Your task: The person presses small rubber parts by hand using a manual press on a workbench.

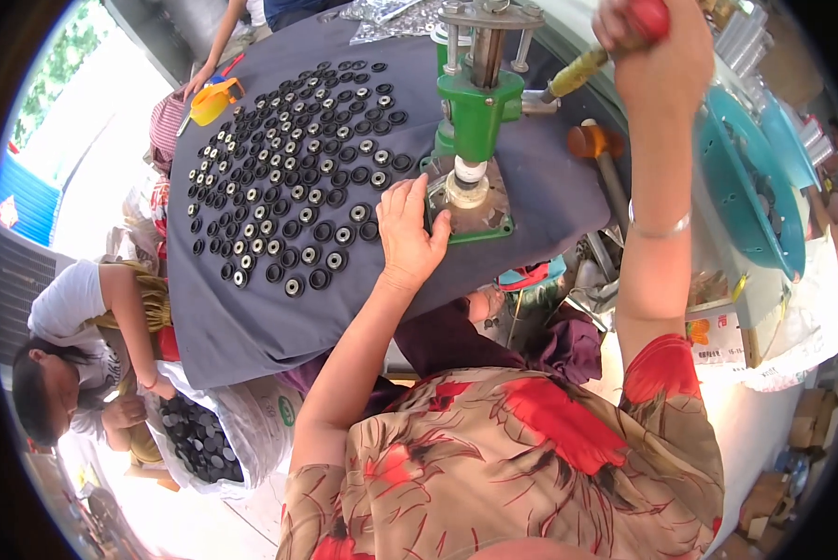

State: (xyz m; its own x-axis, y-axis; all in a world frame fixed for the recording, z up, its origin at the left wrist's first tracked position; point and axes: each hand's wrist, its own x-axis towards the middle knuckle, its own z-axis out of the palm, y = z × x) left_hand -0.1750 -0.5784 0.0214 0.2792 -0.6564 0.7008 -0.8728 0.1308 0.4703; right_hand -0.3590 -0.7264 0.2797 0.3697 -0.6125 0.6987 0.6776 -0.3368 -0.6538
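A green hand press [475,112] stands on the cloth-covered table, its ram down against a pale round piece [466,187] on the square metal base. High at the upper right, my right hand [629,33] is wrapped round the red knob [648,19] of the press lever [577,75], whose shaft has yellow wrapping. My left hand [411,229] rests at the left edge of the base, thumb and fingers apart, with nothing visible in it. To its left, many small black rings [293,177] are spread over the dark cloth, a number of them with silver metal centres.
An orange-headed mallet [594,142] lies right of the press. Teal plastic baskets [750,177] stand farther right. At lower left, another person [83,327] reaches into a white sack [260,425] of black discs. An orange-yellow container [211,103] sits near the far-left table edge, beside another person's hand.
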